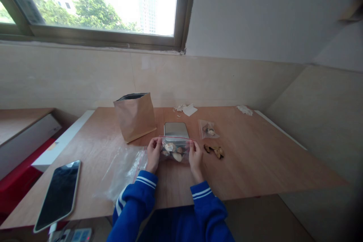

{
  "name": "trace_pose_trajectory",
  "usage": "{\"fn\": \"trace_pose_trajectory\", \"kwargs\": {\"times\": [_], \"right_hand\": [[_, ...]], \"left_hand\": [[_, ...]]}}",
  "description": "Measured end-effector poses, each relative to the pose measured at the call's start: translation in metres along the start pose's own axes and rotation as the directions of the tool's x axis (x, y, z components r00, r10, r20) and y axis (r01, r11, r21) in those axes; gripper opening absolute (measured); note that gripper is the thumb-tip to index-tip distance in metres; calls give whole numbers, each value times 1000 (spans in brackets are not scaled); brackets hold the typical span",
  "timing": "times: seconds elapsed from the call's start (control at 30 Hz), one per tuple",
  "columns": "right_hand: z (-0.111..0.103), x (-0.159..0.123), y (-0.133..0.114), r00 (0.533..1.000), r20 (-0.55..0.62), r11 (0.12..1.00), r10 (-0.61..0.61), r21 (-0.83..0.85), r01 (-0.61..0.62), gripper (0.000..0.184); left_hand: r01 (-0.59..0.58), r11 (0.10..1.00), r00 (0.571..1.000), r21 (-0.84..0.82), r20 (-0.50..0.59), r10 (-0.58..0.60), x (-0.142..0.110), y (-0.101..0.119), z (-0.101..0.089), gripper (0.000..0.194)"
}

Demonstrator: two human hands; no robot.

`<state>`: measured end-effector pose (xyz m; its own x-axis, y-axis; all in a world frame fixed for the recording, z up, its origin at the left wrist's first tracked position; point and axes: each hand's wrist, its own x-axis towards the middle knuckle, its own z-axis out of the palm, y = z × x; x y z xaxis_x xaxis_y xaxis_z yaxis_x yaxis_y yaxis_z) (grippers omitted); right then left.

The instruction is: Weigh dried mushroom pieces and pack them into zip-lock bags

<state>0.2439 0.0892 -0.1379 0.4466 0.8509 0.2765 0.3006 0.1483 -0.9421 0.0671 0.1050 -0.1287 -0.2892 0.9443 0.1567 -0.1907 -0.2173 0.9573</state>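
A clear zip bag (177,153) with a red seal line along its top is stretched between my two hands, holding several pale and brown pieces that look dried. My left hand (154,153) pinches its upper left corner. At the upper right corner, my right hand (195,155) has its fingers closed on the same bag. Just behind the bag lies a flat silver scale (176,129), its near part covered from sight. Loose brown dried pieces (214,151) lie right of my right hand, and a smaller filled zip bag (208,129) rests beyond them.
An open brown paper pouch (135,117) stands at the back left. Clear plastic bags (121,174) lie beside my left forearm. A tablet-like device (59,193) with a cable occupies the table's left front. White scraps (189,110) and crumpled tissue (244,110) lie along the back edge.
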Motion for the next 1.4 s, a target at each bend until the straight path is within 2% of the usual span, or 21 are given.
{"fn": "trace_pose_trajectory", "kwargs": {"times": [0.23,0.47,0.6,0.83,1.07,1.27,1.4], "right_hand": [[-4,3,4,994,-99,999,-37,15,38,55],[-3,1,4,994,-94,998,-60,-8,59,57],[-3,0,2,992,-98,997,-80,-10,79,52],[-3,0,0,983,-122,991,-135,-5,136,44],[-2,1,3,950,-207,972,-235,-55,229,38],[-2,1,5,962,-182,979,-204,-17,205,38],[0,1,4,977,-155,987,-143,49,152,37]], "left_hand": [[-8,1000,1000,25,-27,8,-1,3,1,39],[34,999,999,3,-21,-34,-3,4,1,38],[52,998,998,-28,-19,-53,-4,5,1,37],[13,1000,999,16,-43,-12,-3,7,2,39],[-17,999,1000,35,-19,18,-4,12,5,41],[-15,1000,1000,8,1,15,-4,6,4,37],[27,1000,996,-14,82,-25,-6,5,4,35]]}}
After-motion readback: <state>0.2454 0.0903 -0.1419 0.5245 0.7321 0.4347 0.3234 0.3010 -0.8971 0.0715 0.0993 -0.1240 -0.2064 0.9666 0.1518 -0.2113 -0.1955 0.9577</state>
